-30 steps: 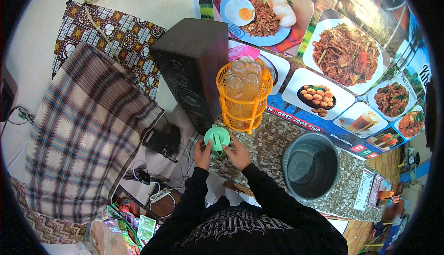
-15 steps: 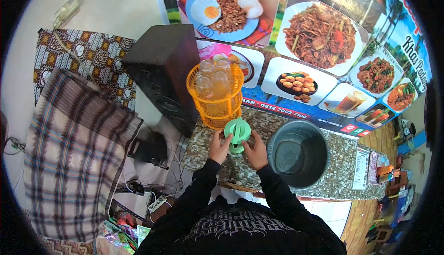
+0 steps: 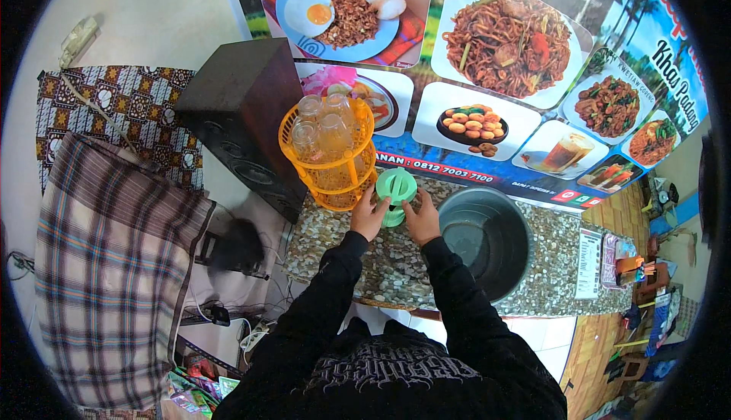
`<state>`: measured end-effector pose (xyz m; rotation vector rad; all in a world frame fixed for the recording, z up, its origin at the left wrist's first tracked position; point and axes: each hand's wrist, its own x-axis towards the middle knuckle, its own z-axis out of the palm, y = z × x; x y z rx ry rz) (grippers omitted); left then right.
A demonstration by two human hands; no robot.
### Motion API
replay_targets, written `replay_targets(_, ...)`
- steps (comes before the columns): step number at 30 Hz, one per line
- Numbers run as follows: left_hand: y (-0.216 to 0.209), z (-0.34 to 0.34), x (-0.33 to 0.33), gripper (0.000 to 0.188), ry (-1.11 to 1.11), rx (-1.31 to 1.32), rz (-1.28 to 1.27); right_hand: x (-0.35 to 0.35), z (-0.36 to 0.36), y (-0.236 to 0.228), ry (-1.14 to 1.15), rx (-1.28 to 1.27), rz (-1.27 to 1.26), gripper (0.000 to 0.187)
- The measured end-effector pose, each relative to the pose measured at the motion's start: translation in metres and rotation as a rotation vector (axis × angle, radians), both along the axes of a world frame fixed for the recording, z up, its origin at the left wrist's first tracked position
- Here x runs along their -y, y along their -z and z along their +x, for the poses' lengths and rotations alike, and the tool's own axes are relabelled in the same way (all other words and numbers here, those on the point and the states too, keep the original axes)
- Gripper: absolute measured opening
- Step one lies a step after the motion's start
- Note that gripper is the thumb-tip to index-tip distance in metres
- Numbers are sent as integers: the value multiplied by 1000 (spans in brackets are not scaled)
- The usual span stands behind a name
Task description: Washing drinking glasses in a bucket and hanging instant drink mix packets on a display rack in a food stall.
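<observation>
My left hand (image 3: 369, 218) and my right hand (image 3: 422, 218) grip opposite sides of a green lidded container (image 3: 397, 185), which looks like a jug. Its round lid has a raised bar across the top, and another green part shows below, between my hands. The fingers curl round the sides, with their tips partly hidden. Just left of my left hand is an orange plastic basket rack (image 3: 327, 175), with several clear glasses (image 3: 333, 132) in its upper tier. To the right of my right hand stands a dark grey basin (image 3: 525, 249) with some liquid at the bottom.
The speckled stone counter (image 3: 396, 271) carries these things. A tall dark speaker (image 3: 228, 108) stands left of the rack. Behind runs a banner (image 3: 426, 9) with food pictures. A paper sheet (image 3: 588, 264) lies at the counter's right; checked cloth (image 3: 114, 283) drapes at the left.
Both hands and the green container have moved away from me and a little to the right, relative to the orange rack. The whole view has shifted slightly; the grip stays the same.
</observation>
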<state>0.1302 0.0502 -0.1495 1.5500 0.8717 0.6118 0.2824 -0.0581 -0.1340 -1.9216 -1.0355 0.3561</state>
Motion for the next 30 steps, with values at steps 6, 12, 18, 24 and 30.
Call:
replay_targets(6,1,17,-11,73,13,7,118,-17,13,-10,-2,-66,-2,65)
replay_targets(12,-19,43,-26,65,-15,38,148,-41,38,-4,29,24,94,56)
replay_targets(18,-26,62,-33,63,-51,73,171,-54,54,-1,5,0,71,56)
replay_targets(24,-10,44,-46,65,-26,-46,208,-62,40,-16,-60,-35,31,58)
replay_targets(30,-14,51,-27,69,-79,-56,232,-51,47,-3,-33,-86,40,63)
